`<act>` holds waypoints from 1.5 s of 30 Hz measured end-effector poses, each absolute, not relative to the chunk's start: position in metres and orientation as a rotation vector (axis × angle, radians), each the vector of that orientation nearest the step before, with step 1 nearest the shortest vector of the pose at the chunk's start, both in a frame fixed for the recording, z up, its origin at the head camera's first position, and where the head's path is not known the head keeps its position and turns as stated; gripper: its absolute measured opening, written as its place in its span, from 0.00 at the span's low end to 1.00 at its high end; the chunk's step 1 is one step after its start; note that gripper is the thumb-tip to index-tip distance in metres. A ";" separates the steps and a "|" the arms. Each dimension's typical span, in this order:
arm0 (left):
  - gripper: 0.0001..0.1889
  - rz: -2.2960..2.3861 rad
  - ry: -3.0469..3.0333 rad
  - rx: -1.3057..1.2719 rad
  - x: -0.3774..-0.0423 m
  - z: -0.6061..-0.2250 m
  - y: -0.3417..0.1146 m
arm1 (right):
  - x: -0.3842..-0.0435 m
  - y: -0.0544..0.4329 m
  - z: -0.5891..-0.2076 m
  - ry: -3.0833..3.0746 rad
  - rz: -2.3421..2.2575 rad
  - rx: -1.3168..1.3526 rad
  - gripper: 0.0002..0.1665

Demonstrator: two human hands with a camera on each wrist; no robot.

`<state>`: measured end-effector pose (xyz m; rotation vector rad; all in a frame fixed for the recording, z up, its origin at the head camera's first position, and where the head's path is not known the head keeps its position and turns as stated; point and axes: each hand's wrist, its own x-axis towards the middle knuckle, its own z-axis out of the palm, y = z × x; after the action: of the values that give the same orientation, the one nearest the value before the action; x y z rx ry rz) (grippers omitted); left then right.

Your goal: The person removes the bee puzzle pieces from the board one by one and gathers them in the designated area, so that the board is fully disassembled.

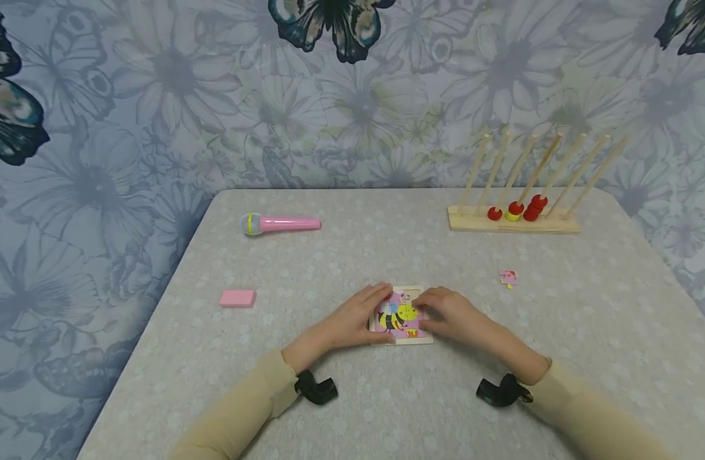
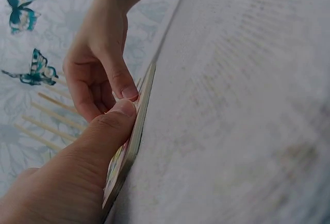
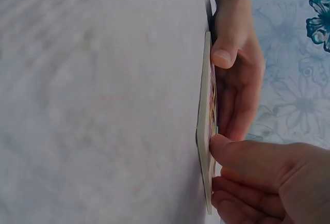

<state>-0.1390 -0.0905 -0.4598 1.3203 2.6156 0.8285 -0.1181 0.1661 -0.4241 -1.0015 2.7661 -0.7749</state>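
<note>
A small square wooden puzzle [image 1: 394, 318] with a yellow-and-black bee on pink lies in the middle of the table. My left hand [image 1: 352, 318] grips its left side, thumb along the near edge and fingers at the far edge. From the other side my right hand [image 1: 458, 316] touches the puzzle's right part with bent fingers and thumb. In the right wrist view that thumb [image 3: 232, 149] rests on the picture face. I cannot tell whether a piece is pinched under those fingertips. A loose pink puzzle piece [image 1: 508, 277] lies farther right on the table.
A pink toy microphone [image 1: 289, 223] lies at the back left, with a pink block [image 1: 238, 298] nearer. At the back right stands a wooden peg stand [image 1: 516, 223] with upright rods and several red and yellow beads. A patterned wall [image 1: 364, 115] rises behind the table.
</note>
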 end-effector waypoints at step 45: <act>0.51 0.794 2.619 1.293 -0.142 -0.461 -0.090 | -0.115 0.188 -0.411 2.839 -1.030 -0.927 0.19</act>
<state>-0.1415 -0.0900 -0.4605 1.2934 2.6191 0.7944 -0.1155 0.1878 -0.4106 -0.9274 2.8387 -1.0302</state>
